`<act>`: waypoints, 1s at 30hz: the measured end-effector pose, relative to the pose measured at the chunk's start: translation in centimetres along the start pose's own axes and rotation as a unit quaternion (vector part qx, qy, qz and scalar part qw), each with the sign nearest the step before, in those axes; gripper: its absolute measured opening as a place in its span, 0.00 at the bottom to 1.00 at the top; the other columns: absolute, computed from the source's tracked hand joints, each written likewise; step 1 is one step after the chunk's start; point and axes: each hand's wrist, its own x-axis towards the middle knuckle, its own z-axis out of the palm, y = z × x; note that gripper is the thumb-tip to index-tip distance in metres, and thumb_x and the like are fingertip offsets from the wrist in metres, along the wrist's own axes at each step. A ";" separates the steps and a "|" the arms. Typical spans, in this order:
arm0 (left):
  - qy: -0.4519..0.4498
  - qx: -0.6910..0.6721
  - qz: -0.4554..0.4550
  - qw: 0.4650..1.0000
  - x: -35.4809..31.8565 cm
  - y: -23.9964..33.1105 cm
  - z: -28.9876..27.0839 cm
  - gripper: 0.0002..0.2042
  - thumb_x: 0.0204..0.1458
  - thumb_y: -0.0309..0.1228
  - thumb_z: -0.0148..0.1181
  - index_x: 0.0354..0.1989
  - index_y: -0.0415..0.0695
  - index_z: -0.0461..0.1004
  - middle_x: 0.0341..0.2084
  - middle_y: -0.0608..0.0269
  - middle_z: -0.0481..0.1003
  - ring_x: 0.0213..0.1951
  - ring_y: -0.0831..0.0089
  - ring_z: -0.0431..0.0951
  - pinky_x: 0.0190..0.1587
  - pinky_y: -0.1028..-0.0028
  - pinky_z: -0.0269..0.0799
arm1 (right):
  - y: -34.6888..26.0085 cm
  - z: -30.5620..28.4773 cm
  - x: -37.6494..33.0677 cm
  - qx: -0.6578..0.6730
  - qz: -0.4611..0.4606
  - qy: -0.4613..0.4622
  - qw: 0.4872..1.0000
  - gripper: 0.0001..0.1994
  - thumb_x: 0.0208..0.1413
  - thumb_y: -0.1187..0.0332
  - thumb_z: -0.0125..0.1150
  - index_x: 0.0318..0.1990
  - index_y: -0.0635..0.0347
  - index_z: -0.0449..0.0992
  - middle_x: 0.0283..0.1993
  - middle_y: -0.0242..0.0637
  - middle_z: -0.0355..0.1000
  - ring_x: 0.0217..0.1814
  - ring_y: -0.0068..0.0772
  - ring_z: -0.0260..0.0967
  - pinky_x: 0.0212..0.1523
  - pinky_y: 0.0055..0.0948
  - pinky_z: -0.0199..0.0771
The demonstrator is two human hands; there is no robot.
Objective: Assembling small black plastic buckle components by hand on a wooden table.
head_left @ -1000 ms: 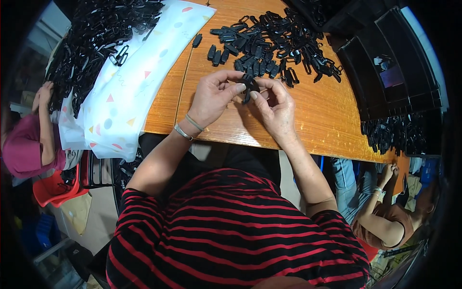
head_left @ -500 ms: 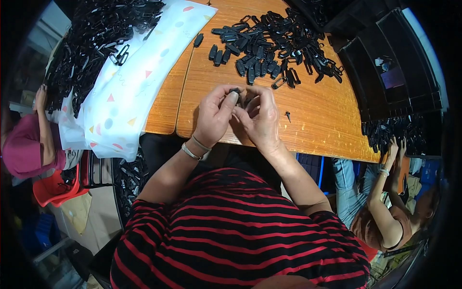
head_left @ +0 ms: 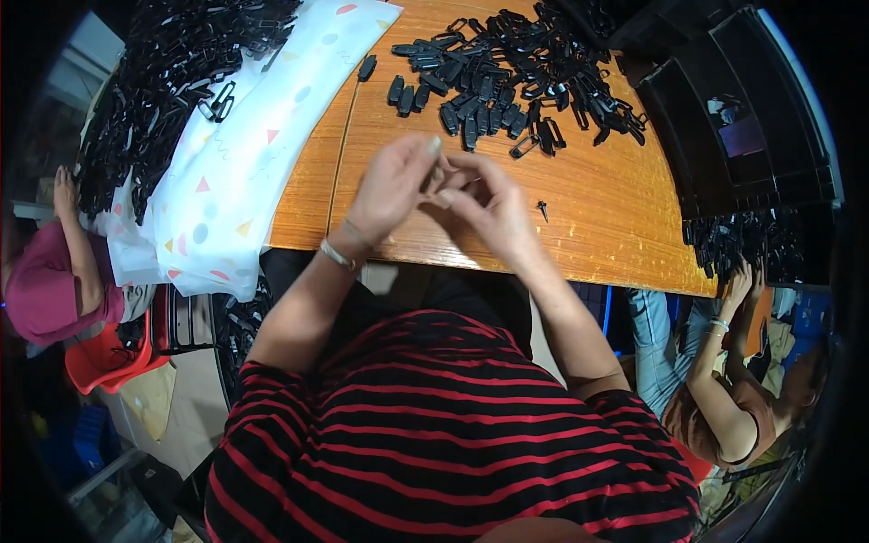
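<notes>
Over the near part of the wooden table, my left hand (head_left: pixel 391 188) and my right hand (head_left: pixel 496 206) meet at the fingertips. The fingers of both are curled in and closed; whatever they hold between them is hidden and slightly blurred. A small black screw-like piece (head_left: pixel 542 211) lies to the right of my right hand. Beyond my hands, short black plastic blocks (head_left: pixel 471 131) lie at the near side of a heap. Behind and to the right, black open loop-shaped frames (head_left: pixel 548 136) are piled together.
The wooden table (head_left: pixel 606 240) has a seam left of my hands. At left, a white patterned sheet (head_left: pixel 272 172) bears a large heap of black parts (head_left: pixel 163 100). Black bins (head_left: pixel 724 118) stand at right. One person (head_left: pixel 59 276) sits at left, another (head_left: pixel 724 407) at right, hands at black parts.
Both hands have shifted slightly farther from me, with the left moving a little left. The small black piece seen at my left fingertips before no longer shows.
</notes>
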 end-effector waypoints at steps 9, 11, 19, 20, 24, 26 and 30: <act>0.136 0.482 0.103 0.859 6.9 -0.8 -0.1 0.11 0.55 0.40 0.57 0.35 0.45 0.73 0.29 0.57 0.75 0.31 0.58 0.78 0.33 0.61 0.73 | 1.0 -2.2 2.0 -0.224 -0.053 0.017 0.973 0.11 0.54 0.68 0.63 0.42 0.64 0.77 0.33 0.44 0.77 0.33 0.38 0.77 0.35 0.32 0.75; 0.121 0.526 0.080 0.838 7.3 -0.7 0.6 0.12 0.53 0.42 0.59 0.36 0.46 0.74 0.30 0.55 0.76 0.33 0.54 0.78 0.35 0.58 0.73 | 1.1 -1.9 2.1 -0.305 -0.047 0.011 0.951 0.11 0.53 0.65 0.63 0.40 0.62 0.77 0.33 0.44 0.77 0.33 0.40 0.77 0.34 0.32 0.76; 0.125 0.564 0.075 0.813 6.8 -0.2 0.2 0.12 0.47 0.38 0.64 0.34 0.46 0.73 0.28 0.55 0.76 0.32 0.55 0.78 0.33 0.60 0.73 | -0.3 -2.3 0.9 -0.382 -0.124 -0.028 0.915 0.08 0.49 0.68 0.64 0.36 0.59 0.77 0.33 0.41 0.70 0.30 0.48 0.71 0.30 0.40 0.73; 0.127 0.564 0.075 0.812 6.6 -0.2 0.0 0.12 0.47 0.38 0.64 0.34 0.46 0.73 0.28 0.55 0.76 0.32 0.55 0.78 0.33 0.60 0.73 | 0.0 -2.4 0.8 -0.387 -0.154 -0.029 0.909 0.07 0.49 0.69 0.64 0.35 0.59 0.77 0.33 0.41 0.69 0.30 0.47 0.71 0.31 0.40 0.73; 0.136 0.578 0.080 0.801 5.4 0.0 -0.8 0.09 0.49 0.36 0.62 0.34 0.45 0.74 0.26 0.57 0.76 0.33 0.55 0.77 0.33 0.61 0.72 | 0.1 -3.4 -0.2 -0.394 -0.175 -0.048 0.901 0.05 0.49 0.72 0.63 0.33 0.61 0.76 0.35 0.42 0.69 0.31 0.47 0.71 0.31 0.40 0.74; 0.138 0.597 0.071 0.787 4.9 -0.1 -1.0 0.08 0.50 0.34 0.62 0.34 0.44 0.75 0.26 0.57 0.76 0.33 0.55 0.77 0.34 0.61 0.72 | -0.1 -3.7 -0.5 -0.381 -0.167 -0.042 0.909 0.05 0.49 0.72 0.64 0.33 0.61 0.76 0.35 0.41 0.69 0.31 0.48 0.71 0.31 0.40 0.74; 0.130 0.613 0.108 0.772 4.1 0.1 -1.1 0.08 0.50 0.33 0.61 0.34 0.43 0.77 0.29 0.57 0.75 0.33 0.55 0.76 0.35 0.62 0.73 | -0.9 -3.9 -0.3 -0.369 -0.131 -0.026 0.920 0.09 0.48 0.72 0.66 0.35 0.63 0.74 0.34 0.42 0.69 0.32 0.50 0.72 0.31 0.40 0.74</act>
